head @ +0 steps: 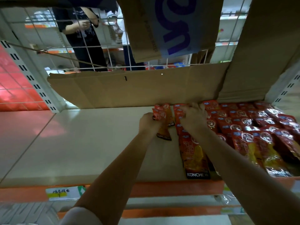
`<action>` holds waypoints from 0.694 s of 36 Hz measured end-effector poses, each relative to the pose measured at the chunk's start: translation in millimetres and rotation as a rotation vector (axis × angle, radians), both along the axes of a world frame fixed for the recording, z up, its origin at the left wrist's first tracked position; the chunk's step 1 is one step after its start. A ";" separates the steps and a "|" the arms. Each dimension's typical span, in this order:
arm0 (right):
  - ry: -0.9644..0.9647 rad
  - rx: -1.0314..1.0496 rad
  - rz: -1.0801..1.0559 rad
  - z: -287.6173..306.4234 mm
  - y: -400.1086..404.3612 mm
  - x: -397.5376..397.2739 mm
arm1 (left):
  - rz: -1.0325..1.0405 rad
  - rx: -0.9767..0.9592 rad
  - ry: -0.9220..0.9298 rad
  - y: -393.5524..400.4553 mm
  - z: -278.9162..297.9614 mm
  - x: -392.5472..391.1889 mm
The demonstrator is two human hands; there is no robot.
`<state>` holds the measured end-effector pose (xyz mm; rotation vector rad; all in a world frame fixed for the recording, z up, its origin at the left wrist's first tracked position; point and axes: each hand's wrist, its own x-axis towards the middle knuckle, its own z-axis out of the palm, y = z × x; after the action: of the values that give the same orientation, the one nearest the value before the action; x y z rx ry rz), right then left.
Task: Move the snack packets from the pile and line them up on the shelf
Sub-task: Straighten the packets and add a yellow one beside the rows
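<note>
Red and orange snack packets (253, 127) lie in overlapping rows across the right part of the cream shelf (78, 143). My left hand (148, 121) grips a small bunch of packets (162, 114) near the back of the shelf, their lower ends hanging toward me. My right hand (193, 116) has its fingers curled over the far end of the leftmost row of packets (193, 151), which runs from the cardboard at the back to the shelf's front edge. The fingertips of both hands are partly hidden by packets.
Brown cardboard sheets (129, 90) line the back and right side of the shelf. A wire grid (90, 46) stands behind, with another person (81, 26) beyond it. An orange front rail (170, 187) carries a price label (63, 193). The shelf's left half is bare.
</note>
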<state>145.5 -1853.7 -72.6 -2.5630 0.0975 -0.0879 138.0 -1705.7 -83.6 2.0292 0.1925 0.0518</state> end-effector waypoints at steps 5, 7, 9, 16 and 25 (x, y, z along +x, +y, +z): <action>-0.027 -0.077 -0.001 -5.9 -10.7 1.6 | -0.017 0.466 0.050 -5.6 -6.4 8.3; -0.055 -0.150 -0.002 7.8 -8.7 -9.9 | -0.050 0.689 0.044 -6.7 -8.8 8.4; -0.049 -0.216 -0.019 12.5 -10.4 -14.5 | -0.102 0.743 0.035 -9.1 -10.3 6.3; -0.056 -0.243 -0.014 17.4 -12.9 -18.3 | -0.275 0.747 0.058 -14.8 -21.3 8.4; -0.035 -0.263 -0.013 14.4 -13.6 -19.0 | -0.294 0.704 0.021 -18.7 -22.8 16.0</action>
<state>126.5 -1867.3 -58.1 -2.8224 0.0944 -0.1598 154.0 -1724.4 -106.4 2.7388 -0.1369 -0.1014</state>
